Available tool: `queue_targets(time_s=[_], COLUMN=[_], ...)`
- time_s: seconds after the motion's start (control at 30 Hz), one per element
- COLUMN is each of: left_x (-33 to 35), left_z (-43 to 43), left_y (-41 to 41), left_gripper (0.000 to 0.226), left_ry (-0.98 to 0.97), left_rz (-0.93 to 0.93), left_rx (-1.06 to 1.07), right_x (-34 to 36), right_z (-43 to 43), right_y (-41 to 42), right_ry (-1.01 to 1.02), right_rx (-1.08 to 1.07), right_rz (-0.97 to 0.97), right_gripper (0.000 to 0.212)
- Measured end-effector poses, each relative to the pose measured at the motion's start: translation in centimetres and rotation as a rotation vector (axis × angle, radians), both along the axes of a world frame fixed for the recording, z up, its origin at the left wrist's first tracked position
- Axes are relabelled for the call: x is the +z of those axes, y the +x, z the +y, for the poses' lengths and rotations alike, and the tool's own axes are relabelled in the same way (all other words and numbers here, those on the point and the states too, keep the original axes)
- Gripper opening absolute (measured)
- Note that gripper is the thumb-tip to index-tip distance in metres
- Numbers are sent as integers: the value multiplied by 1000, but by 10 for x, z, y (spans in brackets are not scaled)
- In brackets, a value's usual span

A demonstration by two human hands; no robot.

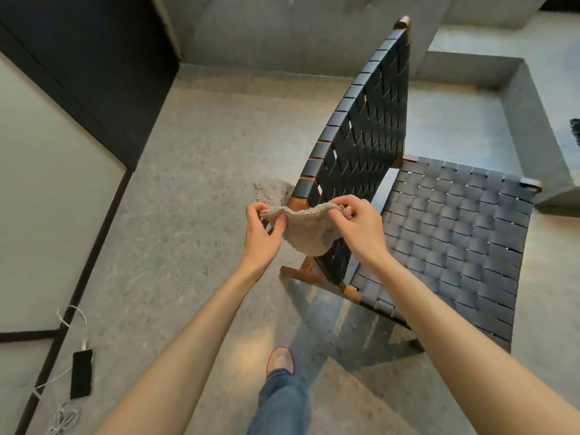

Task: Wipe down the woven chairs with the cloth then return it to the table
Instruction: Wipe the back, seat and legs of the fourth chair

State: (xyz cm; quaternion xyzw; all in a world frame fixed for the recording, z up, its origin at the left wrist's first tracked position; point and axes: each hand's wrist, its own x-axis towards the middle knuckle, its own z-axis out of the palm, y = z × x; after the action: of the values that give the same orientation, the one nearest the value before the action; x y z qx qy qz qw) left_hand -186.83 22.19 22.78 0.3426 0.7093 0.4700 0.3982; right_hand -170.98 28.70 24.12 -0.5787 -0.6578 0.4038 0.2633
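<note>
While the left hand [262, 229] and the right hand [359, 226] each pinch the upper edge of the knitted cloth [306, 237], the fabric hangs stretched between them. It hangs in front of the near wooden corner of the woven chair's backrest [367, 130]. A loose flap trails beyond the left grip. No table is in view.

Probable step: arranging the cloth before a wipe. Recommended procedure:
- Fold the cloth into a flat pad and gather in the flap, which could snag on the frame corner.
- Wipe along the straps; the gaps between them may catch the knit.

Clearance:
- Right of the right grip, the woven seat [455, 233] lies open to reach.
- Left of the left grip, the concrete floor [201, 171] gives room to step.
- Toward the person and left of the grips, well apart, a phone [81, 373] and its cable [67, 321] lie on the floor and are a likely trip hazard.
- Beyond the seat, a raised concrete ledge [533, 120] limits passage.
</note>
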Motion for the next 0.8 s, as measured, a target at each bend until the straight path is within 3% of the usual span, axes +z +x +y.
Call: queue_targets(time_s=[0.13, 0.27, 0.53, 0.8], left_x=[-26, -47, -116, -144], left_z=[-2, 11, 28, 34], left_y=[18, 37, 55, 56], left_gripper=[58, 54, 42, 45], left_ry=[228, 443, 724, 817], left_rz=[-100, -93, -28, 14], left_rx=[-56, -15, 88, 175], right_x=[-20, -49, -104, -139], right_z=[-9, -17, -11, -4], right_y=[-19, -33, -35, -29], right_ry=[78, 271, 649, 734], right_rx=[-44, -21, 37, 13], right_rz=[285, 433, 469, 597], right_gripper=[8, 12, 18, 12])
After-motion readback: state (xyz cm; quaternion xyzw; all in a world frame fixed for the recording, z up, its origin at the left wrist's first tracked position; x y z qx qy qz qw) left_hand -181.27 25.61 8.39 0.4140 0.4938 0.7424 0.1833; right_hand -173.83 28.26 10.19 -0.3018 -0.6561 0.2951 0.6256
